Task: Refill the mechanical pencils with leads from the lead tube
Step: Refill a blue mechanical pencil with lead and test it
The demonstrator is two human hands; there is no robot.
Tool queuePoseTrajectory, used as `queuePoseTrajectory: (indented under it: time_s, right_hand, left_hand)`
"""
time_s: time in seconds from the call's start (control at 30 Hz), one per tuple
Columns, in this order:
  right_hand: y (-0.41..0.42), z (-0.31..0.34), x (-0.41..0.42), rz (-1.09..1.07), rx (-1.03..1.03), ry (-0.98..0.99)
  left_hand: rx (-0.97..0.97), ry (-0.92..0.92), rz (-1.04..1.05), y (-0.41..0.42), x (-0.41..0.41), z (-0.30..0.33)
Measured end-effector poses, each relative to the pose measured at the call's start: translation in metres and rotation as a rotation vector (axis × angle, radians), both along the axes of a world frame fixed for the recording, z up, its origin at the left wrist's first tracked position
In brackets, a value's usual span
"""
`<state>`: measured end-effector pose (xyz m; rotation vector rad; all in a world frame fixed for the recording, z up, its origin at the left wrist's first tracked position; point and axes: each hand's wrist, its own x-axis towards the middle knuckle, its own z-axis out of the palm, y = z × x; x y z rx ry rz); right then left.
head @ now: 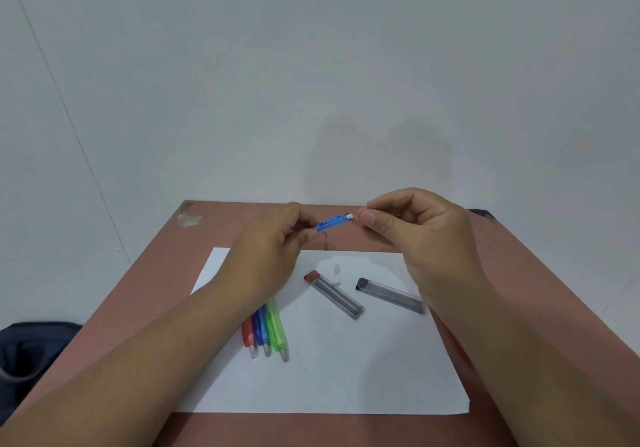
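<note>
My left hand [273,242] holds a blue mechanical pencil [330,222] above the table, its white eraser end pointing right. My right hand [412,228] has thumb and forefinger pinched right at that eraser end; what sits between the fingertips is too small to tell. On the white paper [346,370] lie three more pencils, red [248,337], blue [261,334] and green [277,332], partly hidden under my left wrist. A clear lead tube with a red cap [334,294] and a darker lead tube with a black cap [391,296] lie side by side.
The reddish-brown table [221,224] ends against a pale wall. A small white bit [336,268] lies on the paper near the red-capped tube. A dark bag [31,353] sits on the floor at the left.
</note>
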<state>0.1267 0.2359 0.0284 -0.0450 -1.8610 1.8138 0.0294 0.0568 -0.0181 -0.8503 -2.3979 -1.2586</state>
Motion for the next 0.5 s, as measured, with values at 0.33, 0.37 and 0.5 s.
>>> queuePoseTrajectory:
  time_s: [0.33, 0.37, 0.5]
  right_hand:
    - [-0.012, 0.002, 0.007, 0.077, -0.057, 0.166]
    - [-0.013, 0.002, 0.007, 0.070, -0.047, 0.176]
    - [-0.013, 0.002, 0.007, 0.054, -0.031, 0.187]
  left_hand:
    - [0.044, 0.036, -0.079, -0.001, 0.008, 0.005]
    - [0.045, 0.035, -0.085, -0.001, 0.009, 0.006]
    - [0.057, 0.050, -0.084, -0.001, 0.008, 0.005]
